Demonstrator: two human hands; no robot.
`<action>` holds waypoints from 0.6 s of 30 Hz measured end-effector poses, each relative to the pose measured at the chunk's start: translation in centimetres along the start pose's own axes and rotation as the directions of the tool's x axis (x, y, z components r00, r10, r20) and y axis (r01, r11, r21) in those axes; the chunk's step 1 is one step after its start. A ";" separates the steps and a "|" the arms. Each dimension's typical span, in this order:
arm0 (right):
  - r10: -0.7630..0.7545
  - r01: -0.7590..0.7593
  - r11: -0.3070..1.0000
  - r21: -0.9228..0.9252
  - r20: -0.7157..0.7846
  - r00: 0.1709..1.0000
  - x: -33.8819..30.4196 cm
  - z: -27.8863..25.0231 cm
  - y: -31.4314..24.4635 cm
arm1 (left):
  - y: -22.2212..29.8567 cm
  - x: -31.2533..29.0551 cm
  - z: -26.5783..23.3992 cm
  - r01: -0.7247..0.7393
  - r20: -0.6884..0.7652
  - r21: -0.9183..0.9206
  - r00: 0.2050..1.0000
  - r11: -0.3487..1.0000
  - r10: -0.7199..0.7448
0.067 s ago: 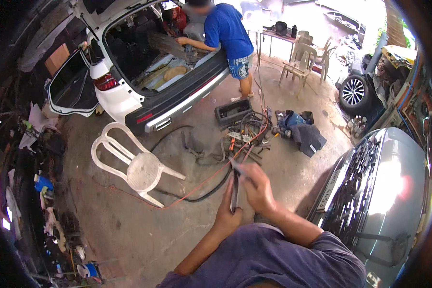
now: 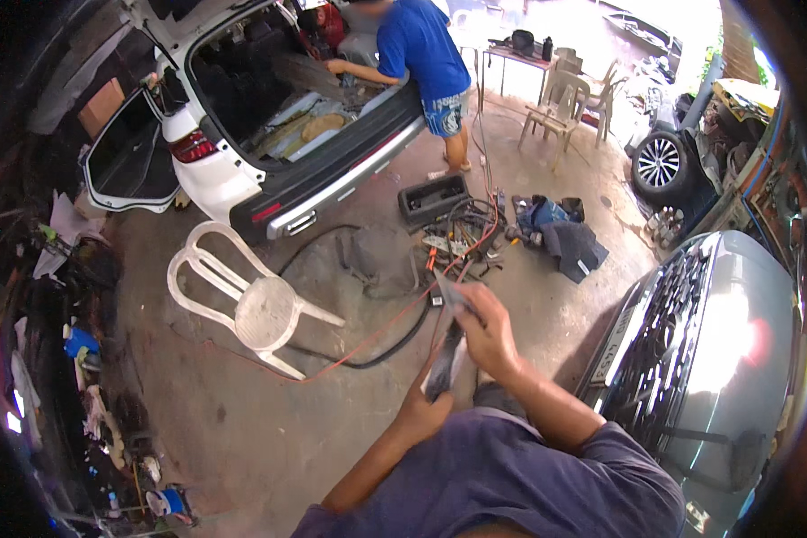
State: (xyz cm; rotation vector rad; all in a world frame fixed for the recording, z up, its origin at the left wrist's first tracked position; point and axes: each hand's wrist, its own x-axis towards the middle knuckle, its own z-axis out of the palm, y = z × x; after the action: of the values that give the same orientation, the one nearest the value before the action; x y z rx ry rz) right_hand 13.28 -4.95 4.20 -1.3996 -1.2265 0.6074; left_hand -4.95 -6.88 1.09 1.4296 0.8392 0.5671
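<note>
In front of my body, my left hand (image 2: 424,414) is closed around the lower end of a flat dark grey strip (image 2: 443,369), whose broad face tilts up. Its exact kind is unclear. Just above and to the right, my right hand (image 2: 490,334) pinches a thin, pale grey flat piece (image 2: 452,292) with a pointed tip, slightly blurred. That piece points up and left, past the strip's upper end. I cannot tell whether the two pieces touch.
A white plastic chair (image 2: 264,314) stands left. Ahead, hoses, tools and an orange cord (image 2: 368,343) lie on the floor near a black bin (image 2: 433,202). A person in blue (image 2: 430,54) leans into a white car's open rear (image 2: 332,188). A grey car (image 2: 726,359) stands right.
My right hand has lifted slightly up and right with the pale piece. The dark strip has turned, so more of its broad face shows.
</note>
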 end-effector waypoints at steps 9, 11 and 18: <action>-0.455 0.456 0.885 -0.095 0.028 0.890 2.0 -4.3 0.5 | 2.2 5.5 -4.7 -0.011 -0.140 -0.748 0.980 0.664 -0.142; -0.538 0.541 0.840 -0.032 0.074 0.840 0.5 -4.2 0.9 | 2.2 6.1 -5.9 -0.015 -0.134 -0.807 0.978 0.591 -0.158; -0.513 0.526 0.847 -0.069 0.151 0.845 2.7 -4.9 0.2 | 1.2 5.3 -6.4 0.018 -0.096 -0.775 0.985 0.632 -0.146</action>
State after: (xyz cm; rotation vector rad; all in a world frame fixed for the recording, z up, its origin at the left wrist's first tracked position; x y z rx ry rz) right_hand 18.57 -4.42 5.98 -1.0505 -1.6847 0.2507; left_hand -6.61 1.30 1.77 0.5427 0.6407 0.8467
